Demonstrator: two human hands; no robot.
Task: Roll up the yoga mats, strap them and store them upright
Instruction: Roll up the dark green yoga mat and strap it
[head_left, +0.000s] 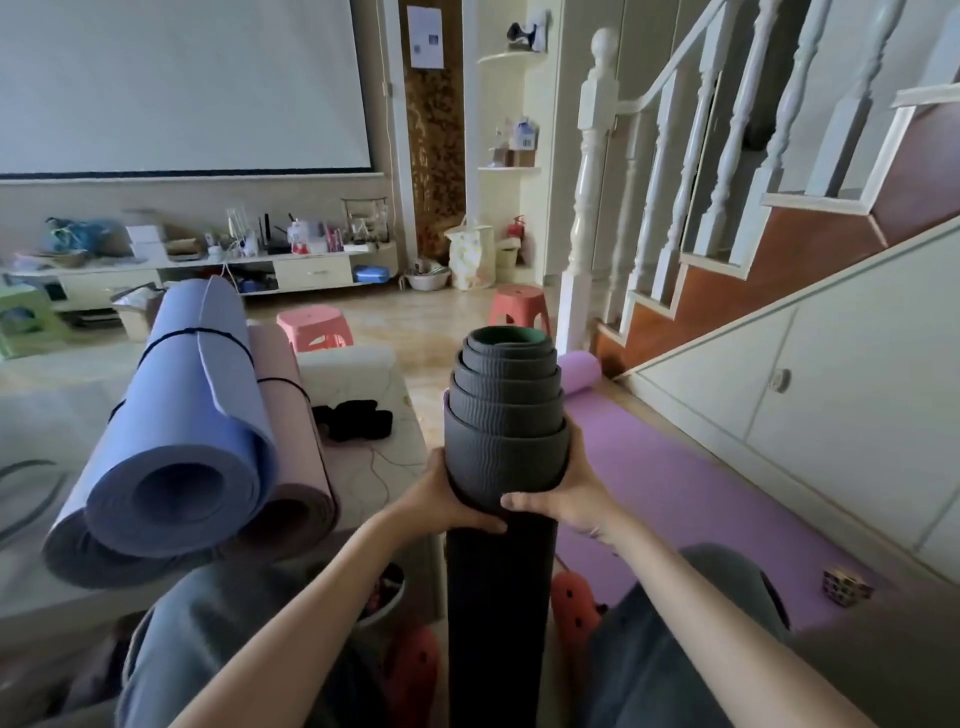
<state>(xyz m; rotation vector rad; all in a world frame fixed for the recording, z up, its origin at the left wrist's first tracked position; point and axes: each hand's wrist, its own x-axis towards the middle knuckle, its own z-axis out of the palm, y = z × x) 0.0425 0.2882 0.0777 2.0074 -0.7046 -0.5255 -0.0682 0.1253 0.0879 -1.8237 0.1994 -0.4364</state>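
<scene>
**What I saw of the wearer**

From the headset feed I saw two bare forearms, with no sleeves reaching into view. The left hand (452, 499) wore nothing I could make out. The right hand (566, 499) carried a thin ring (595, 531) on one finger. Both legs were covered in grey-blue trousers (208, 649), the fabric soft and creased over the knees. Below, I made out orange-red clogs (574, 605) dotted with dark round holes.
</scene>
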